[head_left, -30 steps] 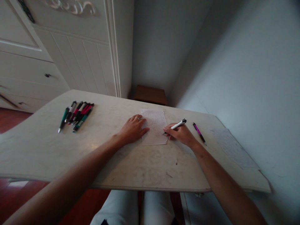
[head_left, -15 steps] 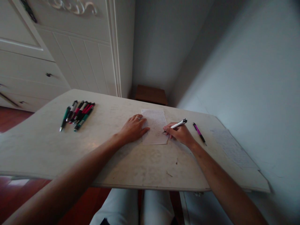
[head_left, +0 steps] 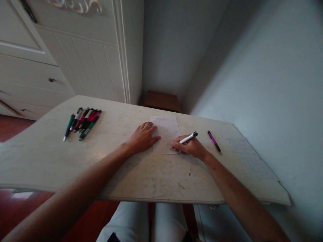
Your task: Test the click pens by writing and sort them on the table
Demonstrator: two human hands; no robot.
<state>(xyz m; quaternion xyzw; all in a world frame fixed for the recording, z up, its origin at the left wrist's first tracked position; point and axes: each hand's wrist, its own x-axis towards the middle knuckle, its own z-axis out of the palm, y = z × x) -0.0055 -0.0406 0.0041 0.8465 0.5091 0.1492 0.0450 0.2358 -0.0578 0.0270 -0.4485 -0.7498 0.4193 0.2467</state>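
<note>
On the table, the left hand lies palm down, fingers slightly spread, the right hand curled, both on the paper. Pens cluster well left; the right pinches a white pen, with a purple pen nearby.

left arm: bare, stretched forward from lower left | left hand: palm down, fingers forward, thumb spread inward | right arm: bare, angled forward and inward | right hand: fingers curled, thumb and fingertips pinched
</note>
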